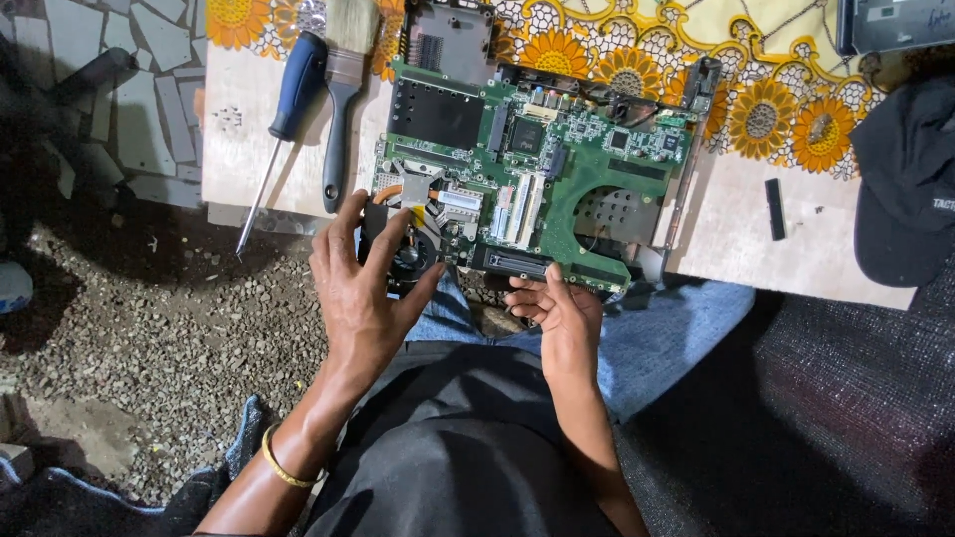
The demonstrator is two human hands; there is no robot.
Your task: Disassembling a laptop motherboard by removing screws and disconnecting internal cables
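Observation:
A green laptop motherboard (557,199) lies on the edge of a low table, partly over my lap. My left hand (360,288) grips the black cooling fan (410,251) at the board's near left corner, thumb on one side and fingers on the other. My right hand (557,308) holds the board's near edge from below, fingers curled under it beside a black connector strip.
A blue-handled screwdriver (284,119) and a paintbrush (343,89) lie on the table's left part. A sunflower-patterned cloth (786,109) covers the far side. A black cap (910,189) sits at right, and a small black strip (775,208) lies near it. Gravel floor (169,328) lies to the left.

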